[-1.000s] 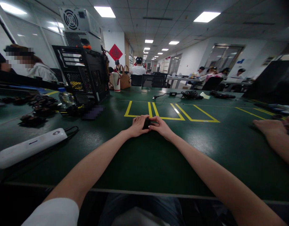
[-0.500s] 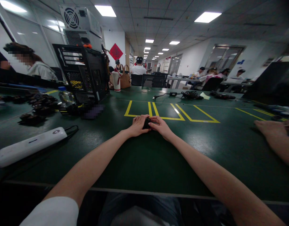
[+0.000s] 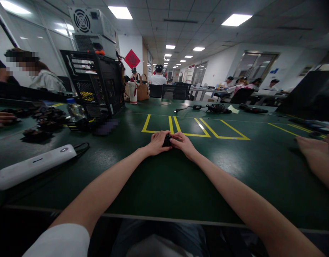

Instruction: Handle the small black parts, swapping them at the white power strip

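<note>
Both my arms reach out over the dark green table [image 3: 164, 185]. My left hand [image 3: 157, 143] and my right hand [image 3: 182, 143] meet just in front of the yellow floor-tape boxes [image 3: 192, 127]. Their fingers are curled together round a small black object [image 3: 167, 140], which is mostly hidden between them. I cannot make out what the object is. Both hands rest on the tabletop.
A white power strip [image 3: 33, 166] lies at the left. Behind it stand an open black computer case [image 3: 96, 84] with a grey power supply [image 3: 91, 26] on top, and several dark small parts [image 3: 44, 123]. Another person's hand [image 3: 315, 151] rests at the right. Black cables [image 3: 216, 107] lie further back.
My hands stay locked on the small black object. A person's hand has come into view at the far left edge, and the hand at the right has shifted slightly rightward.
</note>
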Motion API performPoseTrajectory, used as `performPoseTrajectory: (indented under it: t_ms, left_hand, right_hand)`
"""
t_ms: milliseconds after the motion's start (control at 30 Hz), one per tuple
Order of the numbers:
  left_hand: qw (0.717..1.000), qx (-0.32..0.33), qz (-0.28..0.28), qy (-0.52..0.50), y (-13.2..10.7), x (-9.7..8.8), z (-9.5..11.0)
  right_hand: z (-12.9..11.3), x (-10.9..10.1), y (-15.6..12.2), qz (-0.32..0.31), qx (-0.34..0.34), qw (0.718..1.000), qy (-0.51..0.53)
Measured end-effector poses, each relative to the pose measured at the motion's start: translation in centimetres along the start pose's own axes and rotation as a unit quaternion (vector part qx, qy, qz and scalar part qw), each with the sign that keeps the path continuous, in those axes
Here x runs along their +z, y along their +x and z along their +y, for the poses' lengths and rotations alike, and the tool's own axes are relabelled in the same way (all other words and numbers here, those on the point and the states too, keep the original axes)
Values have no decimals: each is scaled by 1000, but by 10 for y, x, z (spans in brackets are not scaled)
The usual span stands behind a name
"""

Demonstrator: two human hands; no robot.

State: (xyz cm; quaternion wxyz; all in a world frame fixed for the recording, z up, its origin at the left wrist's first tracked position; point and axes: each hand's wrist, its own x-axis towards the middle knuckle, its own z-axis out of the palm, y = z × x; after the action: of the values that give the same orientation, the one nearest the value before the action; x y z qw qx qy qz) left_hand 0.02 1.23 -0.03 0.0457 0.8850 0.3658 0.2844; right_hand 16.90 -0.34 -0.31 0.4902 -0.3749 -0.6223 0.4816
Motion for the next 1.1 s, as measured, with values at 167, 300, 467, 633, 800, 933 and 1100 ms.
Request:
performPoseTrajectory:
  t_ms: [167, 300, 467, 633, 800, 933, 1100]
  left_hand:
    - [1000, -2, -4, -5, -1, -2, 1]
    - [1000, -2, -8, -5, -1, -2, 0]
    - [1000, -7, -3, -7, 1, 1, -1]
    - [1000, -7, -7, -15, 0, -1, 1]
    - [1000, -4, -6, -16, -1, -3, 2]
    - [1000, 2, -3, -10, 0, -1, 1]
    - [1000, -3, -7, -2, 0, -1, 0]
  right_hand:
    - [-1, 0, 1, -2, 25, 1000, 6]
    - [-2, 0, 1, -9, 2, 1000, -9]
    - [-2, 1, -1, -15, -50, 998, -28]
    - [-1, 1, 0, -6, -33, 999, -39]
    - [3, -1, 4, -2, -17, 999, -28]
    - [5, -1, 5, -5, -6, 1000, -24]
    - [3, 0, 1, -12, -46, 998, -30]
